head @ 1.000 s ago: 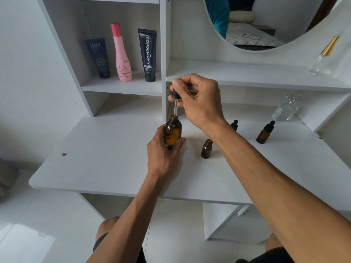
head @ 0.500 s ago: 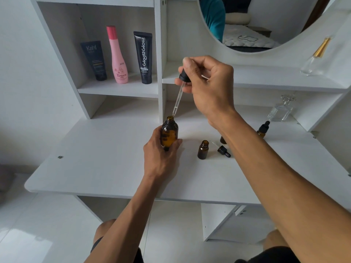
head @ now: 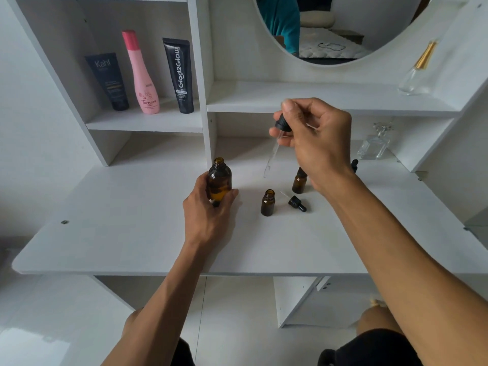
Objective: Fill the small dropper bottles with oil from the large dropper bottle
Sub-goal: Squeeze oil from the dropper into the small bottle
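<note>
My left hand (head: 208, 215) grips the large amber bottle (head: 219, 180), which stands uncapped on the white desk (head: 132, 233). My right hand (head: 317, 146) pinches the black bulb of the large dropper (head: 274, 151); its glass tube hangs tilted in the air, tip above and a little left of the open small amber bottle (head: 267, 202). That bottle's dropper cap (head: 297, 203) lies on the desk just to its right. A second small bottle (head: 299, 180) with its cap on stands behind, partly hidden by my right wrist. A third black dropper top (head: 354, 166) peeks out past the wrist.
Three cosmetic containers stand on the left shelf: a dark tube (head: 108, 81), a pink bottle (head: 142, 75), a black tube (head: 179, 75). Clear glass perfume bottles sit at right, one on the upper shelf (head: 417, 72), one in the nook (head: 375, 143). A round mirror (head: 330, 27) hangs above.
My right hand has drawn the dropper out of the large bottle and carried it right, toward the open small bottle. My left hand stays on the large bottle.
</note>
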Tool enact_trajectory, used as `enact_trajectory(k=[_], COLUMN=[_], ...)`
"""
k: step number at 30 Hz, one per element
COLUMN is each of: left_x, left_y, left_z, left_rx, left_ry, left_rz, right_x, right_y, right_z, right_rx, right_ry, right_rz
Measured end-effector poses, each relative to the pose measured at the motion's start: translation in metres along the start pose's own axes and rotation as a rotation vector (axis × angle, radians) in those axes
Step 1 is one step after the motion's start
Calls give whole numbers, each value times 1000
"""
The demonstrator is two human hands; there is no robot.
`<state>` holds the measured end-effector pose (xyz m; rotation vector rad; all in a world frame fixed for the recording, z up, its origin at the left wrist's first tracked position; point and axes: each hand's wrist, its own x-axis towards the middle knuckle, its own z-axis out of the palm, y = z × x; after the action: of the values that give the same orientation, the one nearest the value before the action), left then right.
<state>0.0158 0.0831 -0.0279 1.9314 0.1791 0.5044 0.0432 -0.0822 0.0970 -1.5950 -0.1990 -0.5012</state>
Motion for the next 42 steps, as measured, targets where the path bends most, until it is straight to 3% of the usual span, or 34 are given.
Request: enact_trajectory(k=[42], left_x=[-3], left_y=[4], left_z=[1], left_rx=[-1], left_ry=[-2], left_rz=[6], right_x=[-13], right_y=[26], right_z=[-8], right_rx=[-90], right_ry=[-26], right_rz=[-2])
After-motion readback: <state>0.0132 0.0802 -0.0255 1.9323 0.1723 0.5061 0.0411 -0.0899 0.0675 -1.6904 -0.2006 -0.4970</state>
